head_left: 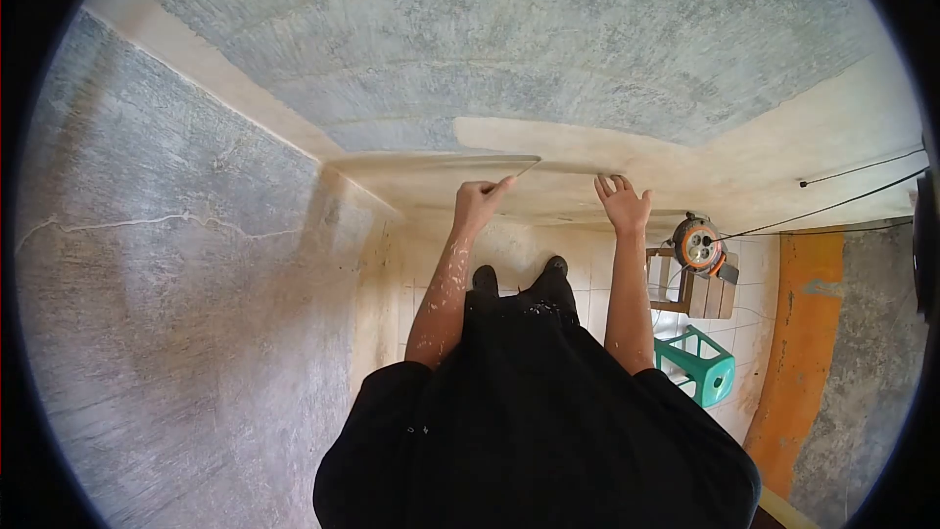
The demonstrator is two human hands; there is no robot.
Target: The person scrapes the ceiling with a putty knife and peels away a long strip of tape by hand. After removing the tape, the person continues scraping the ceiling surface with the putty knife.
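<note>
My left hand (pixel 480 204) is closed, thumb and fingers pinching a thin, light-coloured flat tool (pixel 529 168). The tool slants up to the right, its far tip close against the cream part of the wall (pixel 578 145); its exact kind I cannot tell. To the right, my right hand (pixel 624 204) is open with nothing in it, fingers spread and fingertips right at the wall surface. Above the cream patch the wall has rough grey-blue paint (pixel 509 39). White flakes dot my left forearm.
A side wall (pixel 196 264) with a pale crack meets this one in a corner at left. On the right, an orange-and-black cable reel (pixel 697 243) rests on a wooden stool (pixel 710 296), its cord running to the right. A green plastic stool (pixel 713 377) stands nearer on the tiles.
</note>
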